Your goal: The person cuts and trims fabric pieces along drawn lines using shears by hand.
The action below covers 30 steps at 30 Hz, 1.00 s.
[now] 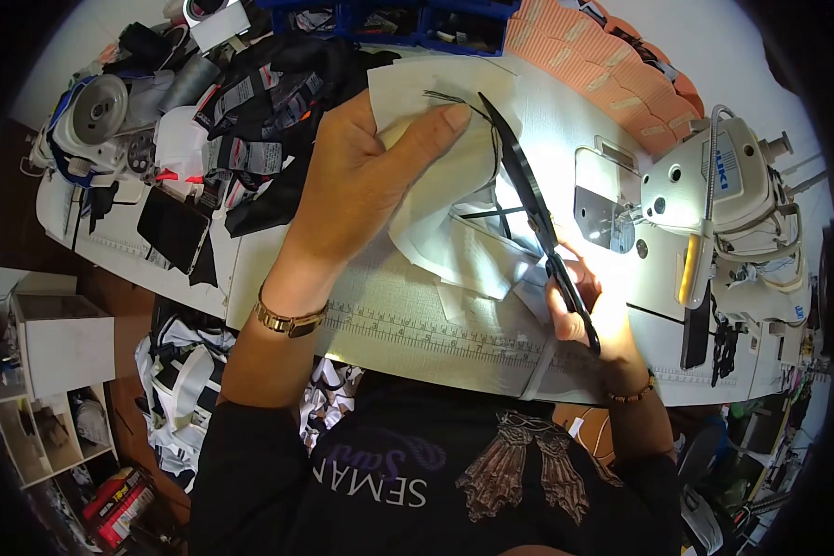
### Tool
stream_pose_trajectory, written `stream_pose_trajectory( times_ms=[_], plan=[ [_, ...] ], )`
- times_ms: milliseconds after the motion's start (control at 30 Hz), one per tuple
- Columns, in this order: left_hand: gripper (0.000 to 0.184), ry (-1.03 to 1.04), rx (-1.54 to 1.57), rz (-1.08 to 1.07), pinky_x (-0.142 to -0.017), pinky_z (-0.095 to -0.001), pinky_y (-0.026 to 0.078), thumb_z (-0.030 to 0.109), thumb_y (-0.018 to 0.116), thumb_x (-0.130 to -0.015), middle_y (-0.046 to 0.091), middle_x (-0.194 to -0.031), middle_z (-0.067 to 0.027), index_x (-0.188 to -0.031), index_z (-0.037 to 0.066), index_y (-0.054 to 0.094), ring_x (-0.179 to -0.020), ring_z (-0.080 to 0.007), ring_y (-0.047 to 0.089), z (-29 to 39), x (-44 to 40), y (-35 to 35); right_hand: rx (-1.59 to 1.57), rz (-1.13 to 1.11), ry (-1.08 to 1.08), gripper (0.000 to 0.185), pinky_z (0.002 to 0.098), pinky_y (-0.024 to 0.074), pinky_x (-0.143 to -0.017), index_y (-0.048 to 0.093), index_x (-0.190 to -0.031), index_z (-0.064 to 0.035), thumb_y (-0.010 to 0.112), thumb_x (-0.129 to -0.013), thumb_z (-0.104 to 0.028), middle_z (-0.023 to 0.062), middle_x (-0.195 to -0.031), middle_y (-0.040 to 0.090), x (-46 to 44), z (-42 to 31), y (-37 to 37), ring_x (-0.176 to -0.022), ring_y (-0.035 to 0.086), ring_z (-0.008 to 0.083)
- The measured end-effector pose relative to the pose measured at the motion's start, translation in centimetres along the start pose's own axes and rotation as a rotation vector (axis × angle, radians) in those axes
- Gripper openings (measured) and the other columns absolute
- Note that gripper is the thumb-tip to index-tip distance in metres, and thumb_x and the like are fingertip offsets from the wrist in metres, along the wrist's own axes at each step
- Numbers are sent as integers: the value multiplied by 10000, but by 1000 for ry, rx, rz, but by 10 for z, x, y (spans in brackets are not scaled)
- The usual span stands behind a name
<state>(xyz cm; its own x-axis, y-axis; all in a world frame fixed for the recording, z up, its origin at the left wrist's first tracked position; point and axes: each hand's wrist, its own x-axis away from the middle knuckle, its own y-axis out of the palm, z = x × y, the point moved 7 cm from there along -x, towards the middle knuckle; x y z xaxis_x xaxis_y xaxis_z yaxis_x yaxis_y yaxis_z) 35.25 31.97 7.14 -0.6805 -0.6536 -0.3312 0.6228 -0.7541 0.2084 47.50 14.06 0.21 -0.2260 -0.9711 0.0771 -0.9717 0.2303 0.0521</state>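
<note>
My left hand pinches a white fabric piece, with the thumb lying across its upper part. A bundle of black threads sticks out near the thumb tip, and a dark line runs down the fabric's right side. My right hand grips long black scissors by the handles. Their blades point up and left, beside the fabric's right edge, and look close together. Whether they touch the threads I cannot tell. Fabric folds hide most of my left fingers.
A sewing machine stands at the right under a bright light. Black labelled pieces are heaped at the left, by a phone and thread cones. Blue bins and stacked orange pieces line the back. A printed ruler runs along the table's front.
</note>
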Motion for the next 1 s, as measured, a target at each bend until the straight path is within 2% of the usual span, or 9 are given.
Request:
stream_pose_trajectory(
  times_ms=[200,500,700,800,1000],
  plan=[
    [204,-10,4,-15,-667,-225,488,143,601,-848,640,-893,-58,-990,-2,606,-771,-90,600,-3,0,1,-79,-20,28,1005,176,314,-453,242,-1355,15,805,-617,-370,-22,-624,471,0,1,4,-511,395,45],
    [208,-84,89,-59,-679,-220,489,142,602,-843,637,-893,-66,-984,-13,606,-775,-90,598,-4,-1,0,-132,-39,50,963,179,335,-447,282,-1339,6,818,-597,-293,-4,-625,493,0,7,4,-505,420,46],
    [197,-74,38,-79,-672,-213,484,142,610,-838,641,-876,-58,-962,-10,619,-765,-85,597,-2,-1,-5,-142,-32,110,943,170,324,-431,294,-1323,37,817,-605,-277,-11,-626,496,1,7,4,-483,411,38],
    [199,-75,0,-99,-665,-210,481,146,615,-835,642,-867,-55,-960,-9,621,-758,-82,596,-2,-1,-7,-32,-47,24,865,177,291,-472,346,-1323,3,815,-612,-149,-53,-623,438,2,1,3,-534,369,31],
    [209,-68,-46,-137,-664,-206,479,153,624,-831,644,-865,-47,-969,-4,623,-754,-81,595,-6,1,-6,48,8,6,924,176,244,-468,364,-1316,1,840,-572,-271,-77,-572,404,0,-6,2,-505,339,18]
  ],
)
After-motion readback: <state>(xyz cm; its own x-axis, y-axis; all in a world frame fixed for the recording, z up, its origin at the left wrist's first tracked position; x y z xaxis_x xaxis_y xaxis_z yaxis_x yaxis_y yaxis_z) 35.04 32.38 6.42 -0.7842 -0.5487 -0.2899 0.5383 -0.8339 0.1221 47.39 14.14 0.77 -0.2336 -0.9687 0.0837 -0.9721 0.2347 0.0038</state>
